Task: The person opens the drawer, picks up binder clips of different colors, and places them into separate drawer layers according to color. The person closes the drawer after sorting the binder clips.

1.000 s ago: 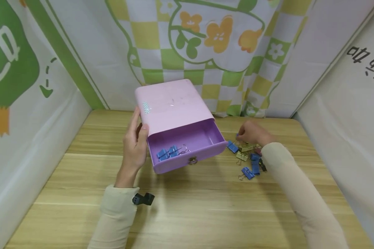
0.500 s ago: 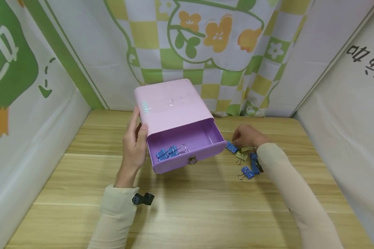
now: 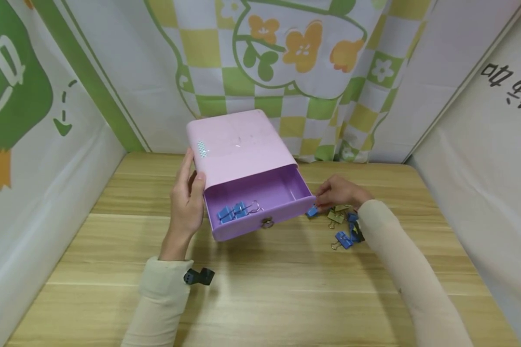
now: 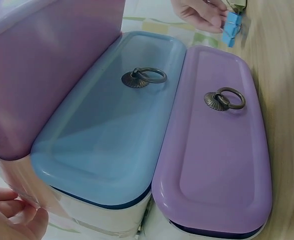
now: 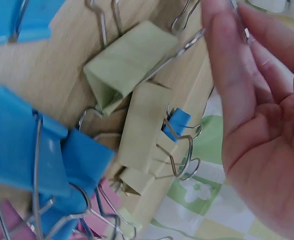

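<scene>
Purple drawer (image 3: 243, 229) pulled open, 2 blue clips (image 3: 226, 215) inside

It juts from a pale pink case (image 3: 243, 140) near the back edge of the wooden table (image 3: 286, 299). Both clips lie at the drawer's left end; the pink top hides its rear. The left wrist view shows 2 closed drawers beneath, a blue drawer (image 4: 101, 120) and a lower purple one (image 4: 217, 160), contents out of sight.

The left hand (image 3: 186, 202) lies against the case's left side, fingers extended, thumb at the front corner. Just outside the open drawer's right front corner, the right hand (image 3: 340, 190) pinches another blue clip (image 3: 312, 211); fingers hide part of it, and the right wrist view shows only a sliver of metal between them.

Loose clips (image 3: 344, 239), blue, olive and pink, lie toward the table's back right corner, overlapping and partly covered by the right hand and sleeve (image 3: 399, 250), so I cannot count them.
</scene>
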`<state>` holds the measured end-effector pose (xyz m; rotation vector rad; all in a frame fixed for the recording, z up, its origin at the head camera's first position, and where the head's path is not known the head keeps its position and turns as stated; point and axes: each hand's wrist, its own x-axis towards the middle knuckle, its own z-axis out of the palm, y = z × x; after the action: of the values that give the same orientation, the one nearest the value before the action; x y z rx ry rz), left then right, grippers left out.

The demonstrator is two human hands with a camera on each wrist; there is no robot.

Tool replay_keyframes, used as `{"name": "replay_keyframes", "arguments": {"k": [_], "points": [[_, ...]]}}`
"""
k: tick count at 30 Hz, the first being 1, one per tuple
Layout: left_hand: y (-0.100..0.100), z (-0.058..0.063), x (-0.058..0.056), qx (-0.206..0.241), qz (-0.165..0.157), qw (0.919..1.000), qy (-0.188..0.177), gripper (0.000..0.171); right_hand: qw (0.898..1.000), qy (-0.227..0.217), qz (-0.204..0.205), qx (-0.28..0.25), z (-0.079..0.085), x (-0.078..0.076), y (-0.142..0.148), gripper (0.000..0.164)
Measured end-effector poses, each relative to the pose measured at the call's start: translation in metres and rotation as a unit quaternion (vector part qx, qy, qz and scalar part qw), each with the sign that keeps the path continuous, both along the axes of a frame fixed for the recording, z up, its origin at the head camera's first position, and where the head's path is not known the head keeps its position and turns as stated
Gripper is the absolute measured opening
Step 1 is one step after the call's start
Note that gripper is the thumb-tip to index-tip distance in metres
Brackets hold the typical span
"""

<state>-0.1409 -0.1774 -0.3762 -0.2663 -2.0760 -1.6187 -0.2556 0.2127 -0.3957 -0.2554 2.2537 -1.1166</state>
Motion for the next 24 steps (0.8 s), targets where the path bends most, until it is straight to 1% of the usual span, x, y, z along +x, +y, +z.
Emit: {"name": "replay_keyframes", "arguments": {"k": [5, 8, 10, 13, 15, 16, 19, 24], "points": [[0.0, -0.001, -0.001, -0.001, 0.001, 1.0, 0.002, 0.06, 0.998, -0.031, -0.037, -0.045, 0.002, 0.002, 0.002, 0.035], [-0.001, -0.001, 0.0, 0.0, 0.001, 1.0, 0.001, 0.061, 0.995, -0.037, -0.051, -0.075, 0.008, 0.002, 0.003, 0.039], [-0.001, 0.0, 0.0, 0.0, 0.001, 1.0, 0.002, 0.061, 0.991, -0.042, -0.06, -0.113, 0.014, 0.001, 0.002, 0.04], [0.0, 0.001, 0.001, -0.003, 0.002, 1.0, 0.002, 0.061, 0.982, -0.045, -0.07, -0.17, 0.027, 0.0, 0.002, 0.037], [0.0, 0.002, 0.001, -0.006, 0.003, 1.0, 0.0, 0.062, 0.974, -0.055, -0.084, -0.204, 0.036, 0.0, 0.001, 0.03], [0.0, 0.002, 0.001, -0.007, 0.004, 1.0, -0.001, 0.062, 0.972, -0.056, -0.086, -0.212, 0.041, 0.001, 0.002, 0.026], [0.0, 0.002, 0.001, -0.008, 0.005, 0.9999, -0.002, 0.062, 0.968, -0.059, -0.097, -0.224, 0.057, 0.001, 0.001, 0.017], [0.0, 0.0, 0.0, -0.003, 0.004, 1.0, -0.001, 0.061, 0.97, -0.043, -0.1, -0.219, 0.09, 0.004, -0.001, 0.016]]}}
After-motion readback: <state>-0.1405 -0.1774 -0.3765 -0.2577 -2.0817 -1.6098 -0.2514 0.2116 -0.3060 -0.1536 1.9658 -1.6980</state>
